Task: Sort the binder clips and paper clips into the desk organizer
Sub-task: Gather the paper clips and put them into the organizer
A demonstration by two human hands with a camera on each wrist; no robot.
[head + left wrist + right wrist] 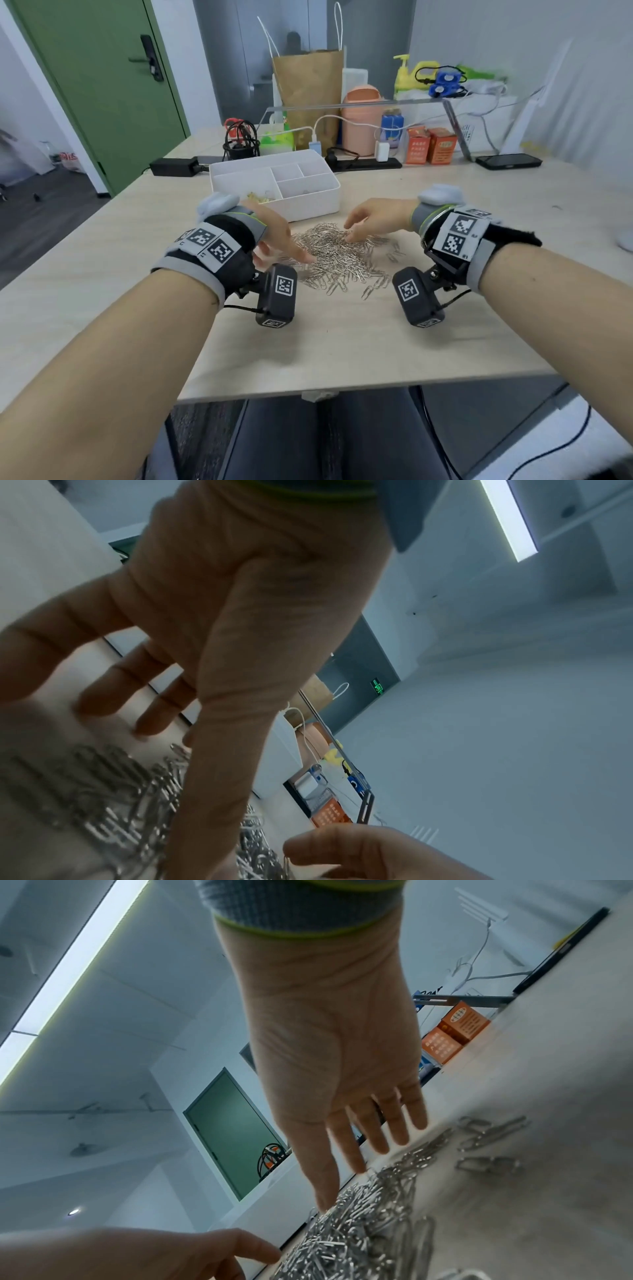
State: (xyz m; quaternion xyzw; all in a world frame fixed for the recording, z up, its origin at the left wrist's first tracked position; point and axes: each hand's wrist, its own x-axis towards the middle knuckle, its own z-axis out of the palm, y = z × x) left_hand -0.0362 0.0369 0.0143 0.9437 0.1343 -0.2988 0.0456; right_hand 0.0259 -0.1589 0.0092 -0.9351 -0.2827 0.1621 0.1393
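A heap of silver paper clips [337, 255] lies on the wooden table, in front of a white desk organizer [310, 205] with several compartments. Gold clips [260, 197] sit in its near-left compartment. My left hand [284, 245] reaches into the heap's left side with straight, spread fingers [150, 718]. My right hand [359, 226] comes down on the heap's far side, fingers [346, 1148] straight, thumb tip touching the paper clips [363, 1229]. Neither hand holds anything that I can see. The heap [113, 791] blurs under my left palm.
Behind the organizer stand a black mesh cup with cables [239, 145], a power strip [363, 162], orange boxes [430, 145], a pink bin [361, 118], a paper bag [308, 89] and a phone [508, 161]. The table edge [342, 389] runs near my lap.
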